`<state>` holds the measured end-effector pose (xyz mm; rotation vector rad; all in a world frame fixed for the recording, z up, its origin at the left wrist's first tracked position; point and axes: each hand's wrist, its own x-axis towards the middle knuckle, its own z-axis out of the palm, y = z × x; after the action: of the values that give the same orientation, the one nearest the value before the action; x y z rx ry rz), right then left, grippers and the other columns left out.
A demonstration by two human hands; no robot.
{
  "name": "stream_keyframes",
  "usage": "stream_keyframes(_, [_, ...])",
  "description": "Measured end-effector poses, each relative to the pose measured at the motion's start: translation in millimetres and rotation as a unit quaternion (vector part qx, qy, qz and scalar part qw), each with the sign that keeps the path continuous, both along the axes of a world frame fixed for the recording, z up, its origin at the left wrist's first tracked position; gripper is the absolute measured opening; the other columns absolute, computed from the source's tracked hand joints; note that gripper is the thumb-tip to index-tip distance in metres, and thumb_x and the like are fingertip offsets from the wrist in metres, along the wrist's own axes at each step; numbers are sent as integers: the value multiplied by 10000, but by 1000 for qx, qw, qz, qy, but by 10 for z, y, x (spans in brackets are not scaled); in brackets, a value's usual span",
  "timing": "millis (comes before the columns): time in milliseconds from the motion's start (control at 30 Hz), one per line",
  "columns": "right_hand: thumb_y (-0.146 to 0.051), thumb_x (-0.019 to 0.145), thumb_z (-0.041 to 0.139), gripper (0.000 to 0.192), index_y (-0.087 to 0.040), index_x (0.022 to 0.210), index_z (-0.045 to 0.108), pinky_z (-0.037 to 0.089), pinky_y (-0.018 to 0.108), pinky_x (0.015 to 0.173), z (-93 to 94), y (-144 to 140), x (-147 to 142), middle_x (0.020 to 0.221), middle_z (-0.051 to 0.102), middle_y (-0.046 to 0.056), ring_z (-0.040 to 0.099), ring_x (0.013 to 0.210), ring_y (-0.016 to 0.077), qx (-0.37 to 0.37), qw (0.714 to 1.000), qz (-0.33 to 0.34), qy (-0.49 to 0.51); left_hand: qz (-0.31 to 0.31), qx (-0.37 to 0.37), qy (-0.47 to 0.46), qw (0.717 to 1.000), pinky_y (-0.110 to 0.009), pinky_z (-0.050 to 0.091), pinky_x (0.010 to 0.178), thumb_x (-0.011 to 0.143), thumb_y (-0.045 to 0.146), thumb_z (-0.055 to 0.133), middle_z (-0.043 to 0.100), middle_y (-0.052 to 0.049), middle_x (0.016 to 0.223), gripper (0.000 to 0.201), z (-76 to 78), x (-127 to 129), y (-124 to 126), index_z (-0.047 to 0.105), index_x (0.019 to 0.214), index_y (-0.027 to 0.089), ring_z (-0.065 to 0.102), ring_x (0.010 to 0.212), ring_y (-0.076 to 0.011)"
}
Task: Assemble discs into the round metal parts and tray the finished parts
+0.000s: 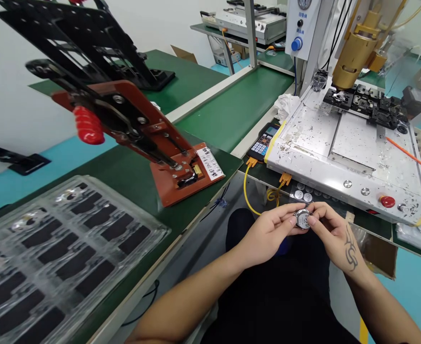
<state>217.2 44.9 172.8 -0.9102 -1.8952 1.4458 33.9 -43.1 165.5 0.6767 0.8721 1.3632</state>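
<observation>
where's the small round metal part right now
In the head view, lower centre-right: the round metal part is pinched between left hand and right hand, just below the white machine base.

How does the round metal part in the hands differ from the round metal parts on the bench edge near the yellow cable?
The held disc is pinched between the left hand and right hand; the loose discs lie flat, untouched. The held one appears slightly larger, being nearer. All are silvery and round.

I see a small shiny metal disc pinched between my hands. At ten o'clock sits a clear glossy plastic tray on the matt green mat. The press looks painted metal with a glossy red plastic grip. At two o'clock, the machine's plate is scuffed, dull metal.
</observation>
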Motion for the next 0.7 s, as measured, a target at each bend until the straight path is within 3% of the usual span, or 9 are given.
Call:
stream_keyframes(433, [-412, 1045, 689, 240, -241, 882, 647, 489, 373, 937, 9, -12, 22, 1131, 679, 49, 638, 1042, 225, -5, 1000, -1, -5, -3, 2, 32, 999, -470, 619, 1130, 1013, 401, 760, 747, -149, 1413, 480, 21, 19, -14, 713, 1428, 165, 723, 1305, -339])
stream_keyframes(700, [-344, 1055, 674, 188, -243, 900, 637, 499, 373, 932, -22, -35, -2, 1122, 672, 46, 651, 1033, 216, 52, 998, -19, -13, 7, 7, 73, 997, -481, 609, 1146, 1043, 348, 706, 764, -157, 1385, 460, 20, 53, -37, 680, 1454, 142, 757, 1258, -319])
